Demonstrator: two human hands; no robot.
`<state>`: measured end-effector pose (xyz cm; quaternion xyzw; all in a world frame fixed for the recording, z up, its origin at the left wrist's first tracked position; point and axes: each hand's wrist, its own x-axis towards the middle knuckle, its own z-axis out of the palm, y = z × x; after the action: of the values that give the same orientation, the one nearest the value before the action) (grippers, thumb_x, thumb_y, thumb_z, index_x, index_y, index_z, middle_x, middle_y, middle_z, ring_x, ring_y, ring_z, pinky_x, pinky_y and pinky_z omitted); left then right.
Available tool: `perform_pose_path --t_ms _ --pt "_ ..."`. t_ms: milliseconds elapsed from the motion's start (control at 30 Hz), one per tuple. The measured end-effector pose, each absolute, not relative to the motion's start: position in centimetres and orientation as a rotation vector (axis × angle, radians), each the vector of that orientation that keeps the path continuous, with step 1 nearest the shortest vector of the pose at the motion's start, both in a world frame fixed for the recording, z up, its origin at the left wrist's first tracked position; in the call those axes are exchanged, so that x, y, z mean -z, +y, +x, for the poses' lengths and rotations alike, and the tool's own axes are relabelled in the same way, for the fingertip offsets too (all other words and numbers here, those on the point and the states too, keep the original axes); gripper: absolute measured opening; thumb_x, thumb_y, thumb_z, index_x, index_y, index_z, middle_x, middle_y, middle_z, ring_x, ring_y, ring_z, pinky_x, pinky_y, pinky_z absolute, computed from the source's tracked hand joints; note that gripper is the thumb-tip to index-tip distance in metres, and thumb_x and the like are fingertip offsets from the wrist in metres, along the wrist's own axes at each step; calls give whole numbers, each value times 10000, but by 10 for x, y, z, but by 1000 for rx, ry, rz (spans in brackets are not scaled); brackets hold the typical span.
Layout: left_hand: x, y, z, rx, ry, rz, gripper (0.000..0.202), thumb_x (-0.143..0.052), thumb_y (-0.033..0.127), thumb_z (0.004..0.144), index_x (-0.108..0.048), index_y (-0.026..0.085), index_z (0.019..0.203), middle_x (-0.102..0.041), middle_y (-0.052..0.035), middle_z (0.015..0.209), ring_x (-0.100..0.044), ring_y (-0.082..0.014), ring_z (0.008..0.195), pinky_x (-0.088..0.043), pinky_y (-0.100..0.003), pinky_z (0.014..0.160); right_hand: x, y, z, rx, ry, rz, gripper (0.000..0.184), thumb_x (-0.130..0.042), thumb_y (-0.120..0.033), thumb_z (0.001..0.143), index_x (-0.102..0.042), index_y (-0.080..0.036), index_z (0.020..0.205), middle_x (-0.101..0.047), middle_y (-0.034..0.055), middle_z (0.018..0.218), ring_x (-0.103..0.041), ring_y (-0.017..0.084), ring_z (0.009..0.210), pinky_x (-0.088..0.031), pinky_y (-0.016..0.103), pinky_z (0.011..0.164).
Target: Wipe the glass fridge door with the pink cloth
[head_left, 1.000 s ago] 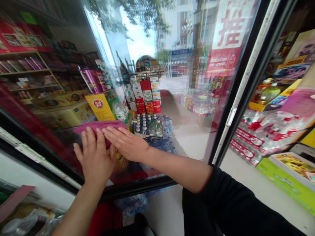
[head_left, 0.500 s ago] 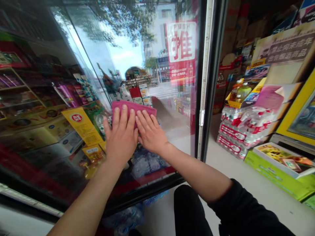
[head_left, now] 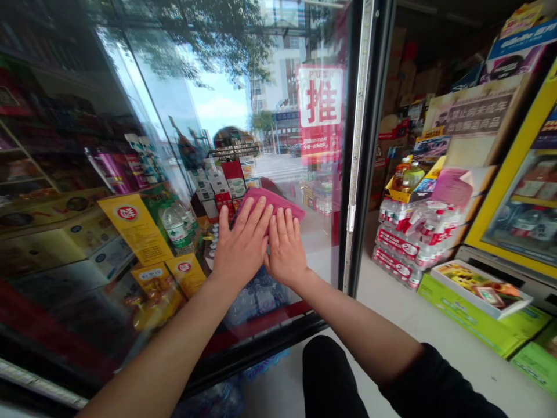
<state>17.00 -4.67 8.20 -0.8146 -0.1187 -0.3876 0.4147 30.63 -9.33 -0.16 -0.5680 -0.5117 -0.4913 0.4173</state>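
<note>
A folded pink cloth lies flat against the glass door. My left hand presses on its left part, palm to the glass and fingers stretched out. Just to the right, my right hand rests flat on the cloth too, its fingers extended and close together. The thumbs almost meet between the hands. The cloth's lower part is hidden under my fingers. Above and to the right, a red-and-white push sign is stuck on the pane.
The door's dark frame runs along the right side. Beyond it stand packs of bottled water, a green carton and a yellow-framed fridge. Behind the glass, or mirrored in it, are a yellow display box and several goods.
Both hands have slid the pink cloth to the right and slightly downward across the glass. The view has shifted slightly to the right.
</note>
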Motion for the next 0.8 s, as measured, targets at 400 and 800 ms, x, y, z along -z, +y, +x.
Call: perform_pose_path --t_ms 400,800 --pt "-73 -26 62 1173 -737 -2053 732 -487 406 1119 -318 64 1743 -173 -216 1808 -208 -403 1690 -21 -661 1364 -57 -59 240 1371 -1841 -1247 719 -437 -393 1121 -343 -22 1730 -123 152 1831 -40 307 1729 -57 482 1425" --pt "-96 -37 98 1309 -836 -1998 782 -450 527 1117 -323 90 1753 -131 -213 1822 -225 -462 1666 -128 -702 1322 -120 -82 284 1617 -2025 -1242 763 -351 -473 1152 -248 -27 1763 -156 121 1837 -110 291 1724 -6 465 1425"
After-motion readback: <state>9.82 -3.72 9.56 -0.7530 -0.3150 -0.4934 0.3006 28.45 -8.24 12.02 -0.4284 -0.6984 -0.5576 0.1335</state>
